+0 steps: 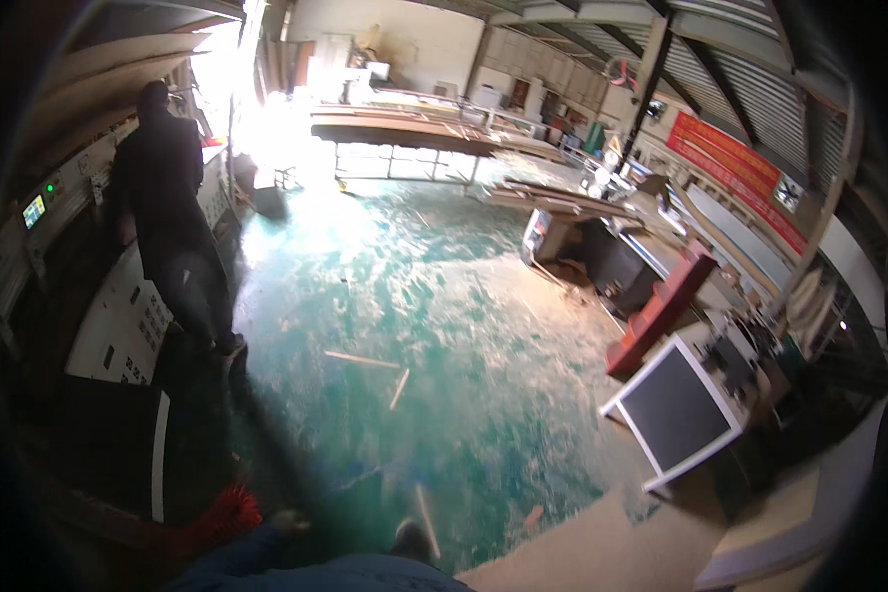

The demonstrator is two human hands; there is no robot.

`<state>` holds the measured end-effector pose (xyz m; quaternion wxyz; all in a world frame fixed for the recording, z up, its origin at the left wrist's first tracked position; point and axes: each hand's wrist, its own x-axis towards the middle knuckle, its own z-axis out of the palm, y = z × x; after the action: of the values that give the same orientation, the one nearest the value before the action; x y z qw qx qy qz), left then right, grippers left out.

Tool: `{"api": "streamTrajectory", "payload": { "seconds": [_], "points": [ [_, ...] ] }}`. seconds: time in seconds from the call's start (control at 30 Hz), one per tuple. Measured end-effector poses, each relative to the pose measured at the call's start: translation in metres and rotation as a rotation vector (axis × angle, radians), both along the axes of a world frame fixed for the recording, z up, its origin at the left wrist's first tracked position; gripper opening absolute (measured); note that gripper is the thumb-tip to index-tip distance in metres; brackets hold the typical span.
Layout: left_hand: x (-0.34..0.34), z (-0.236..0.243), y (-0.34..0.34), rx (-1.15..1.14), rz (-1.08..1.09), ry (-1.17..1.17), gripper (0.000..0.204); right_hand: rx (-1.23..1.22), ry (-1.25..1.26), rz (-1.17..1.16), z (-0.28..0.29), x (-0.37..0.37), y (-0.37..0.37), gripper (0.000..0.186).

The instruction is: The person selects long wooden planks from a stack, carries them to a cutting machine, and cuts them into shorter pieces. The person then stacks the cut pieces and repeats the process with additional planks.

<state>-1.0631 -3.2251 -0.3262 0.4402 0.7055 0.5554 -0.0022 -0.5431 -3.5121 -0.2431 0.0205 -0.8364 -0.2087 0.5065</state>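
Nearest the lens, the wearer's blue trouser legs (316,574) are filling the bottom edge, dark shoes (411,539) poking out onto the green floor (414,296). Neither hand is showing, so whether the fingers are loose, clenched or grasping anything cannot be told. A red brush (229,513) is sitting just left of the legs. Thin wood strips (363,359) are lying scattered on the floor ahead. A white-framed dark panel (676,409) is leaning at the right. Another person in dark clothes (173,207) is standing at the left by a control cabinet (118,331)
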Motion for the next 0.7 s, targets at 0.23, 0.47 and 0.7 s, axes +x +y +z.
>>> {"api": "streamTrajectory", "payload": {
  "seconds": [0.23, 0.47, 0.7],
  "points": [
    [-0.012, 0.038, 0.014, -0.430, 0.386, 0.337, 0.053, -0.307, -0.113, 0.349, -0.006, 0.198, 0.234, 0.048],
    [0.079, 0.033, 0.152, -0.532, 0.516, 0.311, 0.052, 0.395, 0.018, -0.265, 0.027, 0.273, 0.525, 0.010],
    [0.168, 0.013, 0.477, -0.248, 0.326, 0.259, 0.051, 0.020, -0.027, 0.091, 0.026, 0.261, 0.651, 0.020]
  ]
}}
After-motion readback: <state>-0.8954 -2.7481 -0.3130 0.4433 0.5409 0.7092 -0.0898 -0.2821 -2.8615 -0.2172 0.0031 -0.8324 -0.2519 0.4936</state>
